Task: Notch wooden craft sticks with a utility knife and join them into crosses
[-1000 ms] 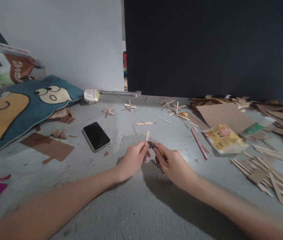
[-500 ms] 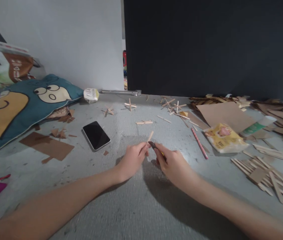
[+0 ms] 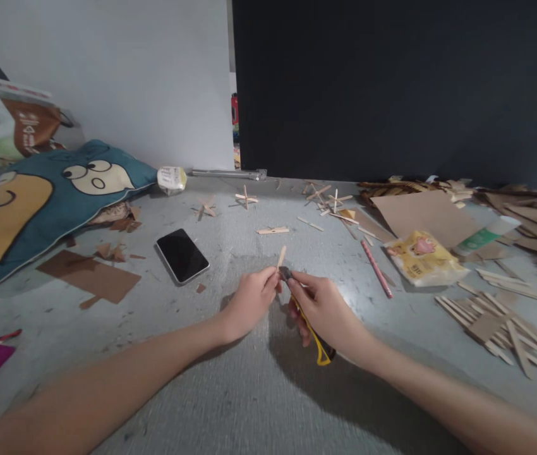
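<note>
My left hand (image 3: 251, 301) pinches a short wooden craft stick (image 3: 282, 256), which points up and away from me. Beside it, my right hand (image 3: 323, 311) is closed around a utility knife (image 3: 313, 332) with a black and yellow handle. The knife's front end meets the stick near my left fingertips; the blade itself is too small to make out. Both hands are above the grey table, close together. Just beyond them lies another craft stick (image 3: 272, 230) with a small piece on it.
A smartphone (image 3: 182, 255) and brown cardboard (image 3: 88, 277) lie to the left, near a blue cushion (image 3: 60, 202). On the right are a red pencil (image 3: 376, 268), a yellow packet (image 3: 422, 259) and a pile of craft sticks (image 3: 517, 344). Crossed sticks (image 3: 246, 198) stand at the back.
My right hand has turned the utility knife, so its yellow handle now shows below the palm. The craft stick in my left hand has tilted slightly more upright.
</note>
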A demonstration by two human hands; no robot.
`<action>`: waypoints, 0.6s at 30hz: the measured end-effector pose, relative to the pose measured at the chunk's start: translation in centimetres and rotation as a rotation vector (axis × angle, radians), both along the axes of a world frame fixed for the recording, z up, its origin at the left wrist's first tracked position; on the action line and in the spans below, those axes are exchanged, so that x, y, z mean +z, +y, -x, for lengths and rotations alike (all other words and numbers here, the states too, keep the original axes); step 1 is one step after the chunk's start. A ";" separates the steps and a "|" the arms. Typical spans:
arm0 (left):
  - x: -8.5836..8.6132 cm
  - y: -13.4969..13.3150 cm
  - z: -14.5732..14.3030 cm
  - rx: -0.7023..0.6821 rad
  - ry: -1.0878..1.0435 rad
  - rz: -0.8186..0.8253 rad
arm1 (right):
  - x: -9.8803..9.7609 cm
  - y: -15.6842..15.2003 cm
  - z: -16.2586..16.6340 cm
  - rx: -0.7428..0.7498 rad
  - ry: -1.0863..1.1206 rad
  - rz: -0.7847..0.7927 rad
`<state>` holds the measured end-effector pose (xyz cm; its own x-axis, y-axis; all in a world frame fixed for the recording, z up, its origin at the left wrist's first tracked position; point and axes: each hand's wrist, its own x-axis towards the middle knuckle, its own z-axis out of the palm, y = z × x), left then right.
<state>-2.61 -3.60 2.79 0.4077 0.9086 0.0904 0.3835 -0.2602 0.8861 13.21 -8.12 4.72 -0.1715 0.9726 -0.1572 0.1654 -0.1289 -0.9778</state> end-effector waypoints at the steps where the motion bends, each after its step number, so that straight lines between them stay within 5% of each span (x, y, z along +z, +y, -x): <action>1: 0.0 0.0 0.0 -0.003 -0.010 0.005 | 0.1 0.1 0.0 -0.003 0.026 0.019; 11: 0.2 0.2 -0.1 0.000 -0.147 0.095 | 1.2 0.3 -0.6 0.080 0.384 0.265; 18: 0.4 0.1 -0.3 0.029 -0.181 0.111 | 0.4 0.2 -0.6 -0.018 0.141 -0.029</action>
<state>-2.32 -3.45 3.24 0.3674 0.9282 0.0587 0.2213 -0.1485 0.9638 13.79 -7.97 5.10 -0.1723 0.9795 -0.1047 0.0239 -0.1021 -0.9945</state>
